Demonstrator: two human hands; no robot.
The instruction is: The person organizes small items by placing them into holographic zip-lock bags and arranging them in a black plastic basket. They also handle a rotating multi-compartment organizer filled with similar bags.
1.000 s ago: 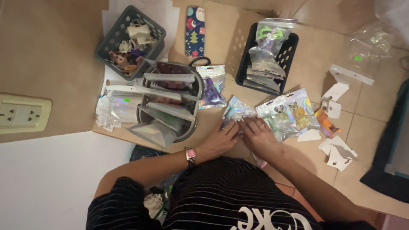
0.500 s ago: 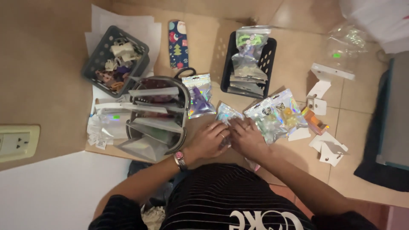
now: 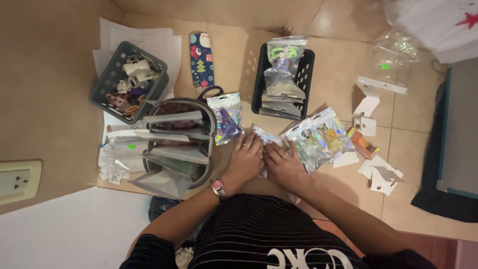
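Left hand and right hand both press flat on 1 small holographic pouch at the cardboard sheet's near edge, hemmed between wire basket and loose pouches.

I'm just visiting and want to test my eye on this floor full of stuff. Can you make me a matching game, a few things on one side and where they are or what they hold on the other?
Things:
1. Grey basket
2. Black basket
3. Wristwatch
4. Long patterned case

Descriptions:
A. On the person's left wrist
B. Lying flat on the floor between the two baskets
C. Holds clear packets standing up
D. Holds a jumble of hair clips

Pairs: 1-D, 2-C, 3-A, 4-B

Both hands, left hand and right hand, rest on a small shiny packet.
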